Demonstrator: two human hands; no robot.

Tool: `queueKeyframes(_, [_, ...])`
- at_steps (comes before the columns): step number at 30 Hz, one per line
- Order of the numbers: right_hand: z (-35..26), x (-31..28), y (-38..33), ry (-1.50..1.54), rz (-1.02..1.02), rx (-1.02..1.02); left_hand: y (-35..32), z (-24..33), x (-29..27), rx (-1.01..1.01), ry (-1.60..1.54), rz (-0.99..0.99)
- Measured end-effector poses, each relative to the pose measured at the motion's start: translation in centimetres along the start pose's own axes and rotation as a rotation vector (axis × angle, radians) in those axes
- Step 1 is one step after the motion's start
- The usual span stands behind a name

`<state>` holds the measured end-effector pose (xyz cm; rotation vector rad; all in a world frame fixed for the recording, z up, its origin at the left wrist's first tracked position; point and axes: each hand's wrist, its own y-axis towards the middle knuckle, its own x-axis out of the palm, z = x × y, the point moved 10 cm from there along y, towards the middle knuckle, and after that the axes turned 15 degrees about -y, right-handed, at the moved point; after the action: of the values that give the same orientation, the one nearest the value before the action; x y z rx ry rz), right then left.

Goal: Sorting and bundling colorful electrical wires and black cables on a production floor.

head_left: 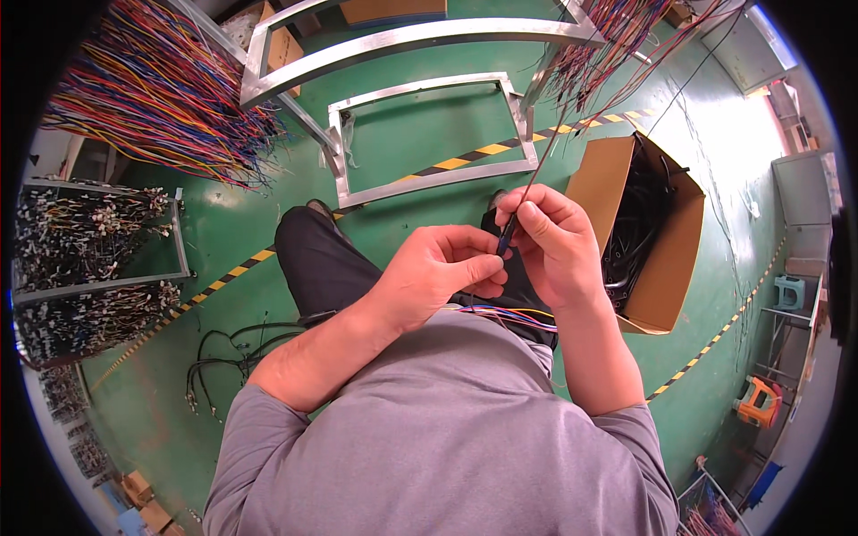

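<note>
Clearly the right hand pinches a thin dark wire near its lower end, where a small dark sleeve sits at the fingertips; the left hand closes thumb and forefinger just beside it. Light, limp and likely slippery, the wire is best held close to the tip. It rises to the hanging coloured wire bundle; a cardboard box of black cables stands right.

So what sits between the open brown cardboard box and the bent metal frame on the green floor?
In the head view, a yellow-and-black striped floor line crosses between the cardboard box and metal frame.
</note>
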<state>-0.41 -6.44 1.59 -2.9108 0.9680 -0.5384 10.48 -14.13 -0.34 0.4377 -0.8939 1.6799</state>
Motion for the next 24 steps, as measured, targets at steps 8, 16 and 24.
queueKeyframes(8, [-0.6,0.6,-0.5,-0.056,-0.037,-0.058,-0.4,0.4,-0.1,0.012,0.057,0.029])
queueKeyframes(16, [-0.4,0.5,-0.3,-0.103,-0.025,0.000,-0.8,0.4,0.0,0.022,0.100,-0.004])
queueKeyframes(24, [-0.9,0.6,-0.2,-0.141,-0.024,-0.007,-1.4,1.8,0.1,0.120,0.249,0.059])
